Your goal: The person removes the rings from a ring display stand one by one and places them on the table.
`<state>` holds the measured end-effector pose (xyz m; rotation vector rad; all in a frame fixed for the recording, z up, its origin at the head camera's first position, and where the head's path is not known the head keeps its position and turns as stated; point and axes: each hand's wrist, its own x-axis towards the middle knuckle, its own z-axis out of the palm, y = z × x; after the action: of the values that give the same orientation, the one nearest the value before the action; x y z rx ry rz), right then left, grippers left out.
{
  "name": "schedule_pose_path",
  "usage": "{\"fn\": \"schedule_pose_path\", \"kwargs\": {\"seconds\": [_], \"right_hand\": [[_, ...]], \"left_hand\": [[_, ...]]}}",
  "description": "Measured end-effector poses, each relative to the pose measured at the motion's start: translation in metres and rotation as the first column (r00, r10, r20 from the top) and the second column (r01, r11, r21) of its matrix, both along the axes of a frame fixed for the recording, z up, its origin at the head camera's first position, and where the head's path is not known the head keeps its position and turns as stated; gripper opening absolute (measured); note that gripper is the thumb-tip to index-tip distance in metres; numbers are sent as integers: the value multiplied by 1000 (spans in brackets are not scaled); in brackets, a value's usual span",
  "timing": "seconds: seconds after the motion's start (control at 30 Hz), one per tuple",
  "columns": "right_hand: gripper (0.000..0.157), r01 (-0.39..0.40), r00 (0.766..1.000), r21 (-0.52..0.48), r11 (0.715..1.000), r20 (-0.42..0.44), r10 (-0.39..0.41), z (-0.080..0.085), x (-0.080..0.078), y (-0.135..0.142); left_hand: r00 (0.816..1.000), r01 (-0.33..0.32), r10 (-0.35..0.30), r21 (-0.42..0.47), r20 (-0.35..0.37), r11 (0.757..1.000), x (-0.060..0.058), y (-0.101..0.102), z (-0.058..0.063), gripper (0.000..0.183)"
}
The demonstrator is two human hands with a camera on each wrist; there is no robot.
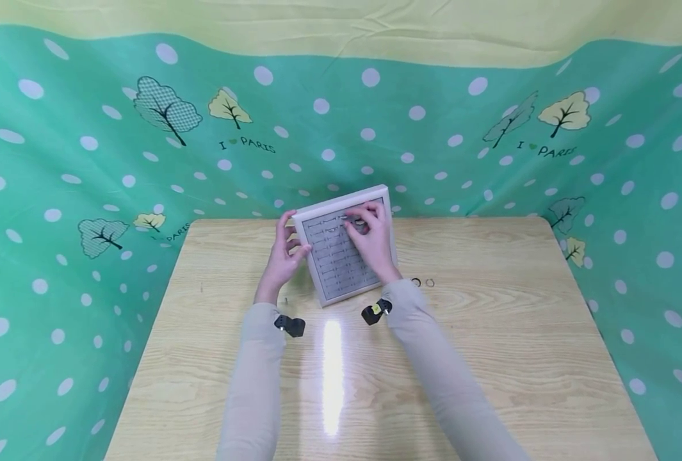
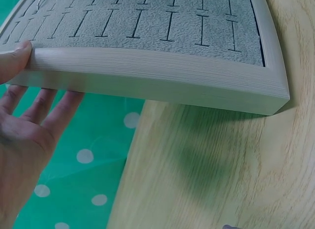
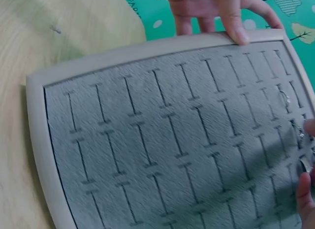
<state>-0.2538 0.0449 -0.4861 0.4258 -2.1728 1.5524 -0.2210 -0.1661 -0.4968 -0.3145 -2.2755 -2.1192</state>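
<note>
A ring display tray [image 1: 341, 256] with a pale frame and slotted grey felt is tilted up, its lower edge at the tabletop. My left hand [image 1: 285, 256] grips its left side, thumb on the front rim and fingers behind, as the left wrist view shows too. Over the upper slots, my right hand [image 1: 372, 237] pinches a silver ring [image 3: 305, 164] between thumb and forefinger; that hand is mostly cut off in the right wrist view. A seated ring [image 3: 284, 98] sits in a nearby slot, with another shiny piece [image 3: 298, 133] close to my fingertips.
On the wooden table [image 1: 490, 358], a dark ring [image 1: 416, 282] and a pale ring [image 1: 430, 282] lie right of the tray. A tiny object [image 1: 285, 299] lies near my left wrist. A green dotted curtain [image 1: 341, 128] hangs behind the table and at both sides.
</note>
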Motion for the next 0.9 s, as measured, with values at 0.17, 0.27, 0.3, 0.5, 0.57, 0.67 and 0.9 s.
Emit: {"fn": "schedule_pose_path", "kwargs": {"seconds": [0.17,0.27,0.3,0.5,0.57,0.67,0.9], "right_hand": [[14,63,998,-29,998,7,-63,-2,0,-8],[12,102,995,-10,995,-1,-102,-1,1,-10],[11,112,994,-3,994,-5,-112,-1,1,-10],[8,131,991,24,991,-28,-131,-1,0,-9],[8,124,992,38,992,-22,-124,-1,0,-8],[7,103,995,68,992,-6,-103,-1,-1,-8],[6,34,999,144,989,-7,-34,1,1,-5]], "left_hand": [[1000,-5,5,-3,-10,1000,-3,-1,-9,83],[1000,-11,11,-14,-19,1000,-3,0,-9,83],[1000,-13,12,-17,-25,1000,-2,1,-9,83],[999,-10,10,-13,-46,1000,-3,3,-9,83],[999,-11,11,-8,-46,1000,-3,3,-9,83],[999,-15,15,-10,-45,1000,-3,2,-9,83],[999,-15,15,-17,-48,1000,-3,0,-10,84]]}}
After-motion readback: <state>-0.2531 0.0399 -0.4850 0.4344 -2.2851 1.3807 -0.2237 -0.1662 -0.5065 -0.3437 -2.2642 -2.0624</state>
